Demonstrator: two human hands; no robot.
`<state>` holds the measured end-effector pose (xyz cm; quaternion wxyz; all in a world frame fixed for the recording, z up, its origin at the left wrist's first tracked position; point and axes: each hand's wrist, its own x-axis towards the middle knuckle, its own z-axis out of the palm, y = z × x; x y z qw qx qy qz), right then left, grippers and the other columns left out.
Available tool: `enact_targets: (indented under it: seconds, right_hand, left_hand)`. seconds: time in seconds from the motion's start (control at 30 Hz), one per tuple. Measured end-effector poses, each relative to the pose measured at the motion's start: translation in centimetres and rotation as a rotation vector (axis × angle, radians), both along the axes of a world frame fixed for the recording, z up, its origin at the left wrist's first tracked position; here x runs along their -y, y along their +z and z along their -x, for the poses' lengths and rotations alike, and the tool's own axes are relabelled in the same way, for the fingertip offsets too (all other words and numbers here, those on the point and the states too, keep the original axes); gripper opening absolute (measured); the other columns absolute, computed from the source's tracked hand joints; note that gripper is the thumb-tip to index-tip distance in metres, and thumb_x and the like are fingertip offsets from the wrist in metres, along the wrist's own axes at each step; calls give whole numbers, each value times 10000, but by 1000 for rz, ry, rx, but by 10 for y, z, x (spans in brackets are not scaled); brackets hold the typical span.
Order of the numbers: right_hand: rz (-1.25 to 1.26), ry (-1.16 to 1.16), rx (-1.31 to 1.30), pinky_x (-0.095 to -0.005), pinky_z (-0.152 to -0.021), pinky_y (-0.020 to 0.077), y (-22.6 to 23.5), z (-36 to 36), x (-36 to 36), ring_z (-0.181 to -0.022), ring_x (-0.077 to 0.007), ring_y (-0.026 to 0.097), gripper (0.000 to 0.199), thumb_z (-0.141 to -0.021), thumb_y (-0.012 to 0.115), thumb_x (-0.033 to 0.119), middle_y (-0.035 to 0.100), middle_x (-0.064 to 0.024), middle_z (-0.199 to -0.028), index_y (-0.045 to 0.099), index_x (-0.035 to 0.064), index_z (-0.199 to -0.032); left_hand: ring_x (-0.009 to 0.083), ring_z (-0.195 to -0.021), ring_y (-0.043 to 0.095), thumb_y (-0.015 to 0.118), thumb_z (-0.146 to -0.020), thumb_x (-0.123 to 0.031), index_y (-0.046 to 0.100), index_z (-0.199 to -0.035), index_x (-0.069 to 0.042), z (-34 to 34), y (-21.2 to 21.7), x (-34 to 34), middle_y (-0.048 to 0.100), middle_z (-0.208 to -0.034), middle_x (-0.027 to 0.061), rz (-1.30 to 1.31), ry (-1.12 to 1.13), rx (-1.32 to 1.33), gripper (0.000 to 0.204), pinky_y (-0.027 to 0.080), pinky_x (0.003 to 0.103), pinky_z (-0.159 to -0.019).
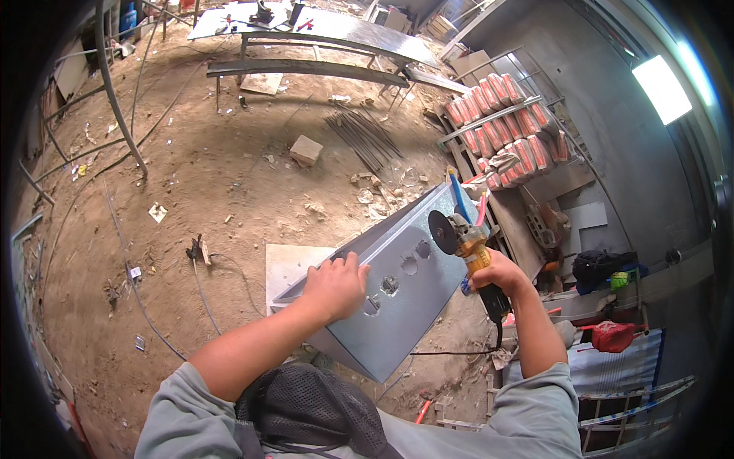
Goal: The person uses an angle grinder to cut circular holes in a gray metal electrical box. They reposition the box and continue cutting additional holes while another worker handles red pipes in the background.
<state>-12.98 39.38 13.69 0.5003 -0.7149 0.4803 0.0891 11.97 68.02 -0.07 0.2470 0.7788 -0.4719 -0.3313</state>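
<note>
A pale brick point(306, 150) lay on the dirt floor point(191, 168) at upper centre, with a bundle of thin dark rods point(365, 138) just right of it. Red-and-white sacks point(505, 122) sat stacked at upper right; a metal table point(321, 30) stood along the top.

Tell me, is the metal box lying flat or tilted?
Tilted. The metal box rests on its lower edge, its holed face sloping up; the left hand steadies its rim.
</note>
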Motion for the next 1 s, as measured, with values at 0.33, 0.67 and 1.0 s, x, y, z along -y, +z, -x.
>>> enact_targets:
  seconds: [0.33, 0.67, 1.0]
  right_hand:
    - [8, -35, -13, -350, -708, 611, -3, 0, -2, -739, -183, 717, 600, -693, 852, 40, 693, -64, -916, 622, 16, -1247]
    - [62, -14, -29, -331, -738, 576, -12, 2, 4, -788, -149, 674, 591, -679, 836, 32, 673, -23, -951, 657, 30, -1242]
    - [76, -7, -26, -322, -799, 575, -15, 0, -6, -854, -148, 683, 588, -691, 794, 23, 713, -22, -1021, 685, 21, -1268]
  left_hand:
    - [423, -1337, 636, 297, -1202, -425, 514, -1438, -11, -4, 0, 3, 682, -1377, 255, -5, -26, -23, 524, 436, 629, -1146]
    - [430, -1341, 626, 305, -1199, -421, 515, -1443, -9, -5, -1, 3, 683, -1381, 256, 8, -29, -46, 522, 434, 645, -1126]
    - [448, -1362, 600, 297, -1202, -431, 508, -1461, -2, -6, -3, -1, 673, -1407, 252, 18, -14, -49, 544, 413, 671, -1141]
